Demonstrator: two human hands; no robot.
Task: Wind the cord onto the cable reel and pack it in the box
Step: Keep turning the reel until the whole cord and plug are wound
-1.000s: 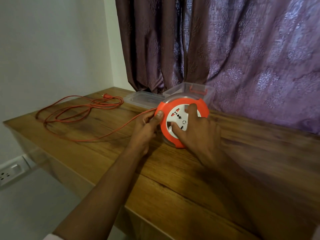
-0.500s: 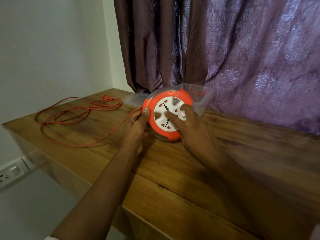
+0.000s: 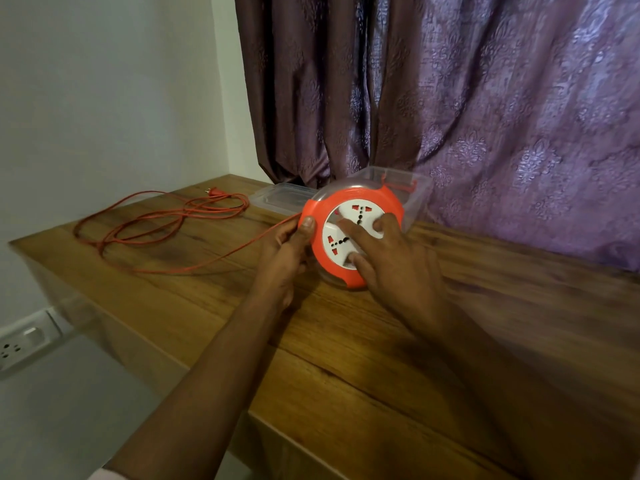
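An orange cable reel [image 3: 391,204] with a white socket face stands tilted on the wooden table [image 3: 346,341]. My left hand [image 3: 284,251] grips its left rim, thumb on the orange edge, where the orange cord [image 3: 221,252] enters. My right hand [image 3: 391,268] presses fingers into the white socket face. The cord runs left into loose loops [image 3: 162,220] ending in a plug [image 3: 213,192] near the wall. A clear plastic box [image 3: 415,188] stands right behind the reel.
A clear lid [image 3: 280,199] lies flat to the left of the box. Purple curtains [image 3: 485,98] hang behind the table. The table's left edge [image 3: 52,268] drops off beside a wall socket [image 3: 20,341].
The socket face has turned under my right hand's fingers. The cord's slack on the table has shifted slightly toward the reel. My left hand stays on the rim.
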